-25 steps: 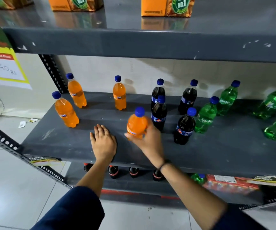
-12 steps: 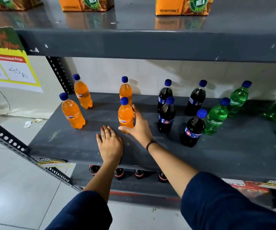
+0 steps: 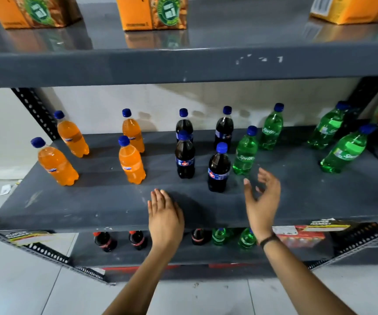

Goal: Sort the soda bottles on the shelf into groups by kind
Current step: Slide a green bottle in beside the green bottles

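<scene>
On the grey shelf (image 3: 92,205), several orange soda bottles stand at the left, the nearest middle one (image 3: 131,163) upright in front of another (image 3: 133,133). Several dark cola bottles fill the centre, one (image 3: 218,170) closest to the front. Green Sprite bottles stand to the right, one (image 3: 245,152) beside the colas and two (image 3: 342,153) at the far right. My left hand (image 3: 165,215) lies flat on the shelf's front edge. My right hand (image 3: 263,201) hovers open just right of the front cola bottle, holding nothing.
Orange cartons (image 3: 152,12) sit on the upper shelf (image 3: 183,64). The lower shelf holds cola bottles (image 3: 105,242), green bottles (image 3: 247,238) and a red package (image 3: 297,235). Perforated steel uprights (image 3: 35,110) flank the shelf. Tiled floor (image 3: 24,280) lies below.
My right hand set the orange bottle down in front of the back orange one, let go, and swung right to beside the front cola bottle. The left hand stayed flat.
</scene>
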